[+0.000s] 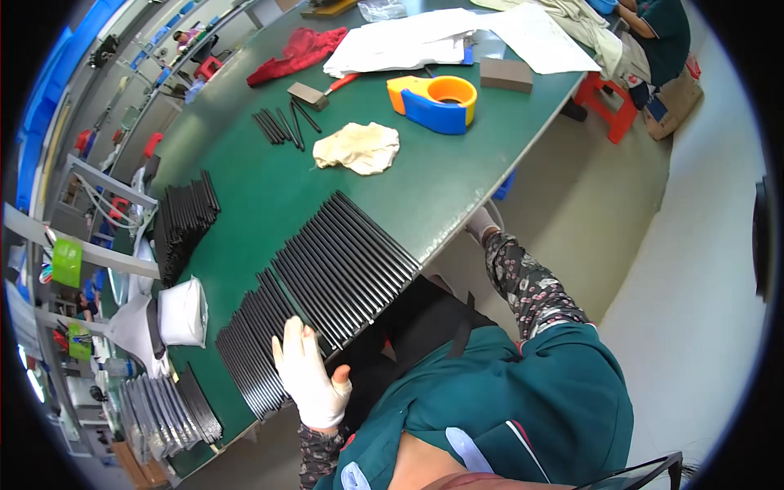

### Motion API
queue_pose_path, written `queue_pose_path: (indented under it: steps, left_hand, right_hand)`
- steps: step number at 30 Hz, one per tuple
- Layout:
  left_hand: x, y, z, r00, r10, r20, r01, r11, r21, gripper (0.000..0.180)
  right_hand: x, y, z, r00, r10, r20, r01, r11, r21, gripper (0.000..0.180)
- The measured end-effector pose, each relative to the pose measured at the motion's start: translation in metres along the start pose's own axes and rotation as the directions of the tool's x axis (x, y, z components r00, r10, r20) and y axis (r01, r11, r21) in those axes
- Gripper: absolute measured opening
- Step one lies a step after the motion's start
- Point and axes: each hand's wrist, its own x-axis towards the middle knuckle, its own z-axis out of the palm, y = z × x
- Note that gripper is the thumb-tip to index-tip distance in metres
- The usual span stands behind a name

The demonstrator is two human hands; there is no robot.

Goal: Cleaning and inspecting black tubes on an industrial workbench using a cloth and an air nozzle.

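My left hand, in a white glove with bare fingertips, is open with its fingers stretched over the rods. It rests at the near end of a row of thin black rods, close to the gap beside a second row. That second row of black rods lies side by side to the right, its ends lined up near the table's front edge. My right arm, in a flowered sleeve, reaches out beyond the table edge. My right hand is small and partly hidden there, so its fingers cannot be made out.
On the green table lie a cream cloth, a yellow and blue tape dispenser, a few loose rods and a brown block. A pile of black rods lies far left. A co-worker sits beyond the table near a red stool.
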Motion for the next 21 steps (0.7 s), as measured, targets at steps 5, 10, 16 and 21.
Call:
queue_pose_path:
  steps: [5, 10, 16, 21]
  left_hand:
    - [-0.007, 0.002, -0.013, 0.999, -0.032, 0.025, 0.033, 0.999, -0.011, 0.074]
    - [-0.007, -0.001, -0.017, 0.998, -0.060, 0.036, 0.061, 0.998, -0.015, 0.071]
    - [0.004, 0.003, -0.019, 0.997, -0.074, 0.027, 0.074, 0.997, -0.029, 0.070]
    - [0.013, 0.001, -0.019, 0.997, -0.054, 0.059, 0.059, 0.995, -0.085, 0.069]
  right_hand:
    - [0.030, -0.014, 0.003, 0.988, -0.142, -0.056, 0.152, 0.937, 0.315, 0.035]
    - [0.031, 0.002, 0.010, 0.972, -0.212, -0.097, 0.228, 0.781, 0.582, 0.036]
    - [0.036, 0.031, 0.018, 0.980, -0.142, -0.140, 0.195, 0.543, 0.817, 0.038]
    - [0.048, 0.081, -0.023, 0.980, -0.057, -0.189, 0.198, 0.311, 0.930, 0.039]
